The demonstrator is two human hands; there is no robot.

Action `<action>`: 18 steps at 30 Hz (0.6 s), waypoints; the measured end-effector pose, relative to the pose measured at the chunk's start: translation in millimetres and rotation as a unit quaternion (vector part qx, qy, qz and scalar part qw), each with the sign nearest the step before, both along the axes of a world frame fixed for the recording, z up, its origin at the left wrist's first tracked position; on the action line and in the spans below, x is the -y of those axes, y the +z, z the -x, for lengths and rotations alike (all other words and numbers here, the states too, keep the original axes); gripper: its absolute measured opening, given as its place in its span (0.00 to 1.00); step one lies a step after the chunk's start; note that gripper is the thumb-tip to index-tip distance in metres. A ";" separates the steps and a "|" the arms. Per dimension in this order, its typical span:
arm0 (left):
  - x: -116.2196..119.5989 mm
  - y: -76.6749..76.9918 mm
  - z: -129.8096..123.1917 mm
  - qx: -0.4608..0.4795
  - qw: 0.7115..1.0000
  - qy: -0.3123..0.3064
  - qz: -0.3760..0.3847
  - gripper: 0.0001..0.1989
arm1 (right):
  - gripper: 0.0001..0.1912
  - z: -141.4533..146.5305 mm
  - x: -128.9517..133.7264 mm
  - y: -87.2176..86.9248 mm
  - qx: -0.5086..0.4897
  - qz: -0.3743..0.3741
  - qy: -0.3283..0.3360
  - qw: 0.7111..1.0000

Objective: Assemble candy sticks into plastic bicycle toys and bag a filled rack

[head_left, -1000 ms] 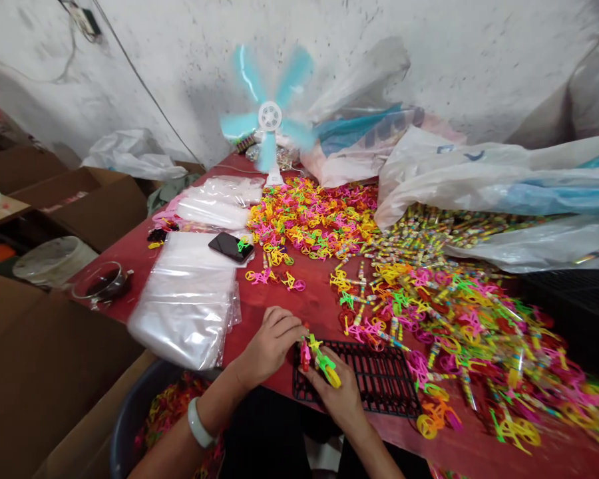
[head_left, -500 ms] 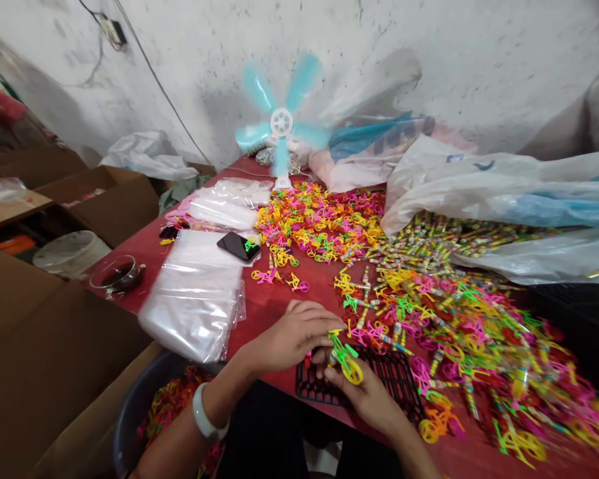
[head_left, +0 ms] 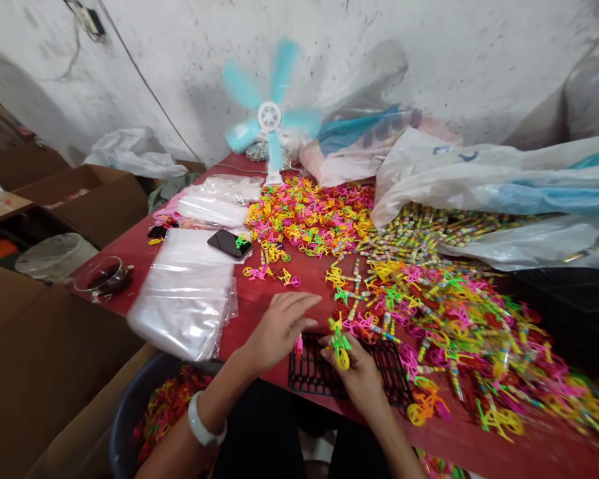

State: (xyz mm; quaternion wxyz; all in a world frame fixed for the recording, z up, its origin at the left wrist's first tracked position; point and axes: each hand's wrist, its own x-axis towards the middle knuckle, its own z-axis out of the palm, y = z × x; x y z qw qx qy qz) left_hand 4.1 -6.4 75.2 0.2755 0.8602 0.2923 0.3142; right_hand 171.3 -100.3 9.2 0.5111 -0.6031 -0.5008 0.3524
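My right hand (head_left: 360,376) pinches a small green and yellow plastic bicycle (head_left: 340,346) above a black plastic grid (head_left: 394,376) at the table's front edge. To its left, my left hand (head_left: 278,330) has its fingers apart and nothing between them; it is just left of the grid and does not touch the bicycle. A small pink piece (head_left: 298,347) is by the grid's left end, near my left fingers. Beyond and right of my right hand spreads a pile of coloured bicycles and printed tubes (head_left: 459,319).
Clear plastic bags (head_left: 184,293) lie on the red table (head_left: 269,309), with a phone (head_left: 227,244) on them. A fan (head_left: 269,116) spins at the back. A glass cup (head_left: 104,276) stands left. Below is a tub (head_left: 120,412) of plastic pieces. White sacks (head_left: 459,173) lie behind the pile.
My left hand has moved left, away from the bicycle, and its fingers have come off it. My right hand still holds the bicycle, now more upright. The view has shifted slightly.
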 end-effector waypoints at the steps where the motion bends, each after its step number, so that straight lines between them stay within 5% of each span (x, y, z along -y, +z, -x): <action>1: 0.3 -6.2 6.6 0.014 0.998 0.049 0.024 0.15 | 0.13 -0.2 0.3 -2.1 0.006 0.007 -0.011 1.000; 4: 7.2 -35.5 24.4 0.046 0.978 0.175 0.104 0.11 | 0.13 3.8 -1.0 -7.5 0.007 0.025 -0.033 0.999; 8: 24.9 -72.4 29.0 0.014 0.970 0.172 0.172 0.13 | 0.12 17.4 -8.7 -14.9 0.021 0.025 -0.039 0.999; 18: 22.0 -89.0 6.7 -0.026 0.985 0.146 0.086 0.14 | 0.13 22.2 -12.5 -28.0 0.057 0.022 -0.025 0.998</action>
